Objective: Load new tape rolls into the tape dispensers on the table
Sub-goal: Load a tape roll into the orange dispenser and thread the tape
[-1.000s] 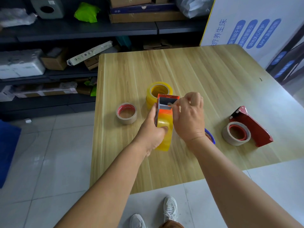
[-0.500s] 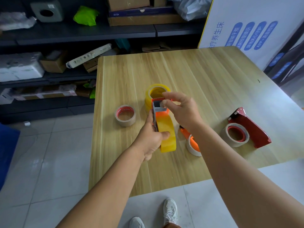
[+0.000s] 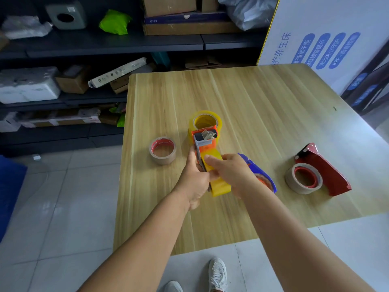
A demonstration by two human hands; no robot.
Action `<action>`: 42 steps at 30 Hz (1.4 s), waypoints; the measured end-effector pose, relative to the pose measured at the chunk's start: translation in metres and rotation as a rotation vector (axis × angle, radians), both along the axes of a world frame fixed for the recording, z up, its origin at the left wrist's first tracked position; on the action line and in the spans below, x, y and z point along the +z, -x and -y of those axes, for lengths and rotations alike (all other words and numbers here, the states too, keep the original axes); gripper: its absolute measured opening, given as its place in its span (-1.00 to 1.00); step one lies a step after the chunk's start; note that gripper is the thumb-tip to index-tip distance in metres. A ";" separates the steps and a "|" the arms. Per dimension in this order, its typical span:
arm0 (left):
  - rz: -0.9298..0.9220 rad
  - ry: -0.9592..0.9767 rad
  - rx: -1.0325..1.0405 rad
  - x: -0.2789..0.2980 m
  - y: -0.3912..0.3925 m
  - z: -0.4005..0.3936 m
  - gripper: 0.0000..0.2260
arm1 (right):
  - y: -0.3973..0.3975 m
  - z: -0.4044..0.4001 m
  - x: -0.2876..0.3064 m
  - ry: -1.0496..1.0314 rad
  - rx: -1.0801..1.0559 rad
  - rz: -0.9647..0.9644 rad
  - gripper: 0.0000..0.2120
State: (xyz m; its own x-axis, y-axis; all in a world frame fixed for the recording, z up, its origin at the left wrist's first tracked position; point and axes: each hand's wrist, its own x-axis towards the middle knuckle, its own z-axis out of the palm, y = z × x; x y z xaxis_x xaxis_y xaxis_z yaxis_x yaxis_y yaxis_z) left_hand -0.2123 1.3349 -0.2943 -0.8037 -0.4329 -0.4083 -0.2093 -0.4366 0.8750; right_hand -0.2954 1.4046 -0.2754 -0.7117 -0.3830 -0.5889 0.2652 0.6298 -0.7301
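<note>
An orange tape dispenser (image 3: 205, 142) loaded with a yellow tape roll (image 3: 219, 182) is held over the wooden table (image 3: 263, 106). My left hand (image 3: 194, 182) grips it from the left side. My right hand (image 3: 229, 171) holds the yellow roll from the right, fingers laid over its top. A crumpled tape end sits at the dispenser's cutter. Behind it stands a stack of yellow tape rolls (image 3: 205, 121). A brown roll with a red core (image 3: 162, 150) lies to the left. A blue dispenser (image 3: 257, 171) lies partly hidden under my right wrist.
A red dispenser (image 3: 324, 171) with a beige, red-cored roll (image 3: 304, 178) lies at the right. Dark shelves with boxes and packages stand behind the table. A white printed board (image 3: 320, 34) leans at the back right. Tiled floor and my shoes show below.
My right hand has moved from the dispenser's cutter end down onto the yellow roll. The dispenser has lowered and tilted flatter toward the table. The blue dispenser has come into sight.
</note>
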 end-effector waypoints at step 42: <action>0.295 0.955 -0.003 0.053 0.004 0.078 -0.88 | 0.008 -0.009 -0.013 0.025 0.111 -0.384 -0.58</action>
